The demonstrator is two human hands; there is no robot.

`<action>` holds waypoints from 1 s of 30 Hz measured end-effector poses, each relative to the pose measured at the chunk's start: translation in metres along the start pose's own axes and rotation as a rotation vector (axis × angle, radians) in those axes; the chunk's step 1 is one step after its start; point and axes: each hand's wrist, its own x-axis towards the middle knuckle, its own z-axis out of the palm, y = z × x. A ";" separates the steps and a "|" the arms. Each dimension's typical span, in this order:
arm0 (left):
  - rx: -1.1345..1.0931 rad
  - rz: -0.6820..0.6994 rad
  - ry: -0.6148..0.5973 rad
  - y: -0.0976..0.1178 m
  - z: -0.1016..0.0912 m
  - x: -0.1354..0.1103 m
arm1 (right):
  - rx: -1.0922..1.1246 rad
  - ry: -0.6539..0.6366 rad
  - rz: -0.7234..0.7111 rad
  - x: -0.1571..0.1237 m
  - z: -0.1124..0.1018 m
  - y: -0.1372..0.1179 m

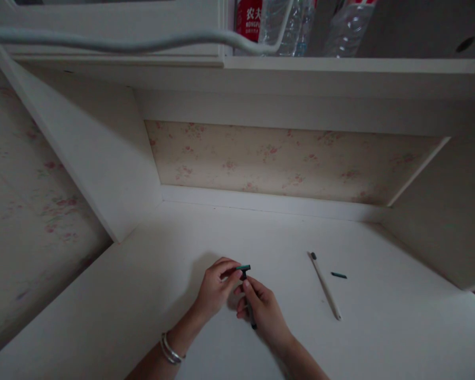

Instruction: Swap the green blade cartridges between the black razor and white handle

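1. Head view: both hands are busy with a small T-shaped razor, a slim dark handle (250, 311) with a short crossbar head (244, 267) edged in teal. It's held just above the white, smooth tabletop (142, 295), near the front.

2. Left hand (217, 282): thumb and fingers pinched together on the head, wrist angled in from the side. Right hand (263, 309): thumb and fingers clamped around the handle just below the neck, its dark end poking out underneath.

3. My read on the step: the head is getting fiddled with, adjusted or checked maybe, while the right hand steadies the handle. Can't tell whether the head comes off.

4. Next move, I'd say, calls for a firm hold on the handle and light fingertips up top, clear of any blade edge. Can't make out a blade from here, so go easy.

5. Materials: the razor looks like hard plastic. Off to the right lie a long, slim, off-white stick with a dark tip (325, 287) and, just beyond it, a short, narrow dark-teal piece (339, 275), both apart from the hands.

6. Textures: shiny rounded silver bangles (170, 349) on the left wrist, and faded pink floral wallpaper (261, 158) behind the desk.
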 end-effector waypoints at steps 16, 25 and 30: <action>0.103 -0.129 -0.056 -0.023 0.007 -0.001 | -1.123 0.389 -0.201 -0.006 -0.074 -0.019; 0.173 -0.154 -0.109 -0.030 0.010 -0.003 | -1.655 0.600 0.175 0.006 -0.142 -0.043; 0.201 -0.149 -0.132 -0.034 0.009 -0.004 | -1.686 0.593 0.233 0.015 -0.156 -0.042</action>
